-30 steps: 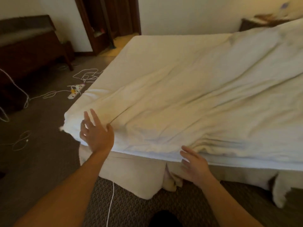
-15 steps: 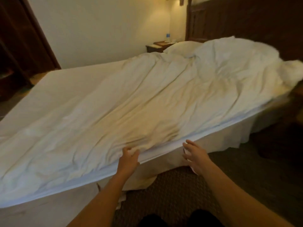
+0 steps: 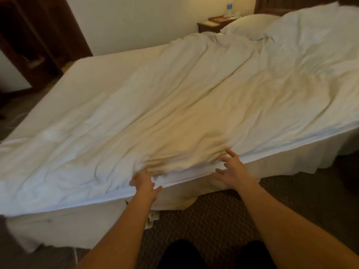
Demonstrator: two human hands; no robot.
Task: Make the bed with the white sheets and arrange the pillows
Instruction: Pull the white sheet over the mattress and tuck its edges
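Mostly bed [image 3: 108,74]: a wide mattress set slantwise across the view, smooth and flat along its far left part. Over the rest, a rumpled white sheet [image 3: 194,113], spread from the near edge up to the head end at upper right, creased in long folds running together at the near edge, yellowish down the middle under the room light. Below, brown patterned carpet [image 3: 213,220]. Between carpet and mattress, a pale bed skirt [image 3: 272,167] hanging unevenly down the near side.

At the head end, a white pillow [image 3: 250,24], half hidden behind the heaped sheet; a second one under the heap beside it, impossible to tell. Beyond the pillow, against the cream wall, a dark wooden nightstand [image 3: 209,26].

Nearer, two bare forearms reaching in from the bottom of the view. Left hand [image 3: 144,183] at the near mattress edge, fingers sunk into the bunched cloth and clamped on the white sheet right where the folds converge, thumb sticking out toward the near side. Right hand [image 3: 233,169] just beside it to the right, fingers spread and straight, gripping nothing, fingertips at the sheet's near edge; touching the cloth or just above it, not clear.

Smallest, a clear water bottle [image 3: 229,6] upright on the nightstand.
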